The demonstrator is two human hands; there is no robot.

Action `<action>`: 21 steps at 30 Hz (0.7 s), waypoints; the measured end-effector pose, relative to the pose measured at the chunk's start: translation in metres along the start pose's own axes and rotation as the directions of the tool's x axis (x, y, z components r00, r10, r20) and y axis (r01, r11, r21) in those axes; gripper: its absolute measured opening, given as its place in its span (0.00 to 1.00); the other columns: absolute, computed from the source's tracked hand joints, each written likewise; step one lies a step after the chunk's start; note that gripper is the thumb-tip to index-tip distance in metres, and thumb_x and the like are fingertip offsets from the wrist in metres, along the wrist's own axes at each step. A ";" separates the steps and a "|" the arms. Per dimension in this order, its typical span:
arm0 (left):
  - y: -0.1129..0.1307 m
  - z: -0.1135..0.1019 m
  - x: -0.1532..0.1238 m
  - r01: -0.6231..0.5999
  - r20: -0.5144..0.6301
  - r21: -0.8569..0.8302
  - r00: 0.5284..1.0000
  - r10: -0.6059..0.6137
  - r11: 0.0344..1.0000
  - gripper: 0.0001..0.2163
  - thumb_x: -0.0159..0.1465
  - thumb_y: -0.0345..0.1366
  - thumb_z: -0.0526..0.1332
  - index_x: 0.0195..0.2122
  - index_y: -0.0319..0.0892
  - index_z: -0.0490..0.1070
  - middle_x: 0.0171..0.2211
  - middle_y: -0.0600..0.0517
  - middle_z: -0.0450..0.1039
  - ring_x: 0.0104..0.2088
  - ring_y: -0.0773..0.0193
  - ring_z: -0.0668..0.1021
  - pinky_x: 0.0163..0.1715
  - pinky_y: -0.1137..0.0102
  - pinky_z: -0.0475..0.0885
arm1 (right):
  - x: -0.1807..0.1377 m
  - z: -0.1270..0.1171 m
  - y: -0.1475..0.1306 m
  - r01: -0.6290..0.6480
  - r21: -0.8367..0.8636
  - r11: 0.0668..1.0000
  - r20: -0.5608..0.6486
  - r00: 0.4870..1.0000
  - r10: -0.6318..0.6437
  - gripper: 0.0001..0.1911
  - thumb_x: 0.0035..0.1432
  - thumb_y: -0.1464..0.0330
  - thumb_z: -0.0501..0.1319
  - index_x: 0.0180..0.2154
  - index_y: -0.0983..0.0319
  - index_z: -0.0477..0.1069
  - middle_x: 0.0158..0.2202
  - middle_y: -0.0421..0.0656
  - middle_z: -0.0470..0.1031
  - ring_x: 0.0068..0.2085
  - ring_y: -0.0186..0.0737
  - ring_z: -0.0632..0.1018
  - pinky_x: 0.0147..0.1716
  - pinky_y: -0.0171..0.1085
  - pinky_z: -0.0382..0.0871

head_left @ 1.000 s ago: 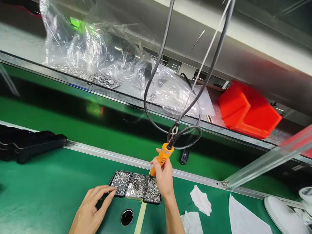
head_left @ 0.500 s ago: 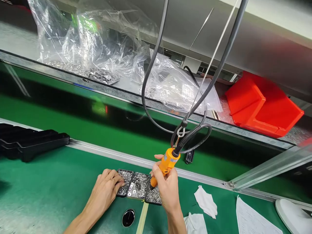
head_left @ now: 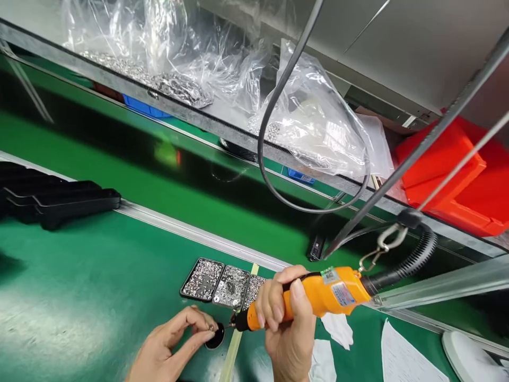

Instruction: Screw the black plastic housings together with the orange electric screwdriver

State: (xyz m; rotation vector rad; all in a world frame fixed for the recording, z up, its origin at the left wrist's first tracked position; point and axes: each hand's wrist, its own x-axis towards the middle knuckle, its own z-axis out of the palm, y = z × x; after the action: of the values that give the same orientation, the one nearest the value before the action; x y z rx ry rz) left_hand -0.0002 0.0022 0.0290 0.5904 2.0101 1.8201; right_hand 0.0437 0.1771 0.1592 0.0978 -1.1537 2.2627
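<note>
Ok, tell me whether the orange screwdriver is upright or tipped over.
Tipped: the orange screwdriver lies nearly level in the right hand, tip pointing left toward the left hand.

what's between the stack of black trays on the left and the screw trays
Only bare green mat separates the black trays from the screw trays, in the head view.
</note>
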 end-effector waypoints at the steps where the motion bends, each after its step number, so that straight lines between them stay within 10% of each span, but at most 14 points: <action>1: 0.004 0.002 -0.001 -0.013 -0.015 -0.020 1.000 0.013 1.000 0.16 0.67 0.53 0.67 0.32 0.45 0.76 0.35 0.51 0.79 0.38 0.63 0.81 0.41 0.76 0.76 | -0.002 0.002 0.000 0.003 0.017 1.000 0.015 1.000 -0.003 0.10 0.74 0.60 0.59 0.40 0.57 0.73 0.20 0.32 0.54 0.18 0.25 0.54 0.21 0.26 0.61; 21: 0.011 0.007 -0.007 -0.156 -0.107 0.033 0.982 0.158 0.987 0.03 0.65 0.40 0.69 0.36 0.49 0.80 0.33 0.57 0.81 0.34 0.68 0.84 0.39 0.83 0.76 | -0.016 0.003 0.013 -0.107 0.002 0.994 0.176 0.979 0.105 0.10 0.75 0.60 0.59 0.39 0.57 0.72 0.19 0.32 0.55 0.18 0.26 0.55 0.22 0.25 0.63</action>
State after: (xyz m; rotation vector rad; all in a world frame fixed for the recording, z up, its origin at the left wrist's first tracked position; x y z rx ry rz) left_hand 0.0098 0.0049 0.0389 0.6877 2.1130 1.9612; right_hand 0.0492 0.1612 0.1468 0.2514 -1.2631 2.3938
